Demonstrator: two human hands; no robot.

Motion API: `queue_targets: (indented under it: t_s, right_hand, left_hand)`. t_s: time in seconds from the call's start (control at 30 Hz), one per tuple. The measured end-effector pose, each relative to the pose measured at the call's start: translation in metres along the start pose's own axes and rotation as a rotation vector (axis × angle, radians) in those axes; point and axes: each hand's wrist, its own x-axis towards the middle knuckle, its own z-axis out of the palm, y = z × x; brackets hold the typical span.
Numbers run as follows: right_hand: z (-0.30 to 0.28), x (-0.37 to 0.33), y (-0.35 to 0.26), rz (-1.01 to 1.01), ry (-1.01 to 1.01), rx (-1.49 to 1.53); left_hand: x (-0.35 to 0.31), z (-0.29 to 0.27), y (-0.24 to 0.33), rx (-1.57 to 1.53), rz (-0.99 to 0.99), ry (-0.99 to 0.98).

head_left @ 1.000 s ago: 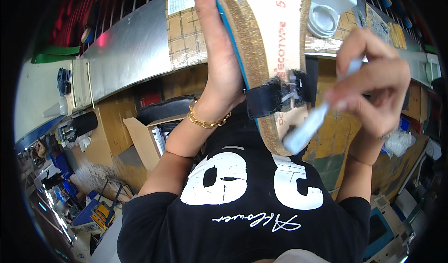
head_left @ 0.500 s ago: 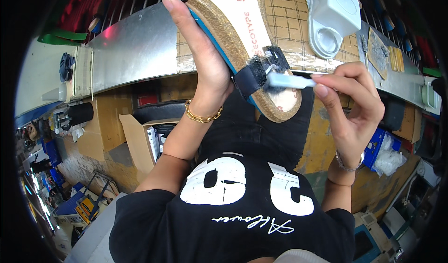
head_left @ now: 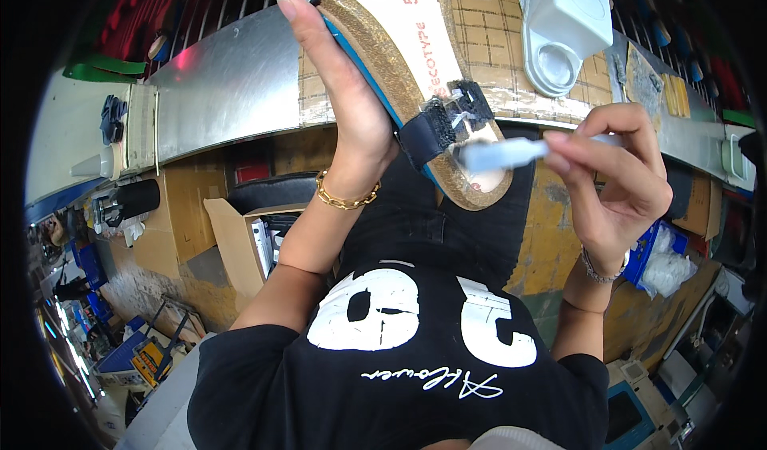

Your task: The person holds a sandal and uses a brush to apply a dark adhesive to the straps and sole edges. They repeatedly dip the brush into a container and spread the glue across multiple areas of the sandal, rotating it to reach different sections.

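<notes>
My left hand (head_left: 355, 98) grips a sandal (head_left: 383, 54) tilted over the bench edge. Its thumb lies along the side and its fingers are hidden underneath. The sandal has a brown cork rim, a pale inner face with red print and a blue edge. Black strap ends (head_left: 427, 134) fold over that face, with shiny, whitish smears around them. Between thumb and fingers, my right hand (head_left: 619, 178) pinches a pale brush (head_left: 511, 154). The brush head, blurred by motion, is over the rounded end of the sandal just below the straps; whether it touches is unclear.
On the bench's brown cardboard (head_left: 487, 22) stands a white plastic dispenser pot (head_left: 571, 6) with a round cup in front. Bare metal benchtop (head_left: 232, 78) extends left. Below are an open cardboard box (head_left: 236, 238) at left and a blue crate (head_left: 651, 250) holding clear plastic at right.
My right hand has shifted a little to the right and down, and the brush has moved slightly lower on the sandal's rounded end. The sandal and left hand stay nearly still.
</notes>
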Motion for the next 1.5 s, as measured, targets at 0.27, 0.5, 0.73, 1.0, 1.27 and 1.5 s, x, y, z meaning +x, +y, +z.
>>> queue_targets:
  t_s: [0.27,0.5,0.73,1.0,1.27,1.5]
  right_hand:
    - [-0.002,-0.002,0.003,0.019,-0.111,-0.001]
    - [-0.002,0.0,0.017,-0.088,-0.148,0.117]
    - [0.0,-0.001,0.036,-0.093,-0.257,0.382]
    - [0.005,0.0,0.041,0.024,-0.352,0.4]
    - [0.003,0.003,0.048,-0.018,-0.408,0.434]
    - [0.004,-0.001,0.055,-0.033,-0.396,0.533]
  left_hand:
    - [0.008,-0.007,0.002,0.059,-0.093,-0.234]
    - [0.014,-0.002,-0.009,0.034,-0.22,-0.279]
    - [0.017,0.005,-0.017,-0.036,-0.356,-0.437]
    - [0.017,0.006,-0.022,-0.171,-0.5,-0.574]
    - [0.017,0.0,-0.026,-0.302,-0.61,-0.647]
    - [0.019,-0.01,-0.035,-0.41,-0.691,-0.701]
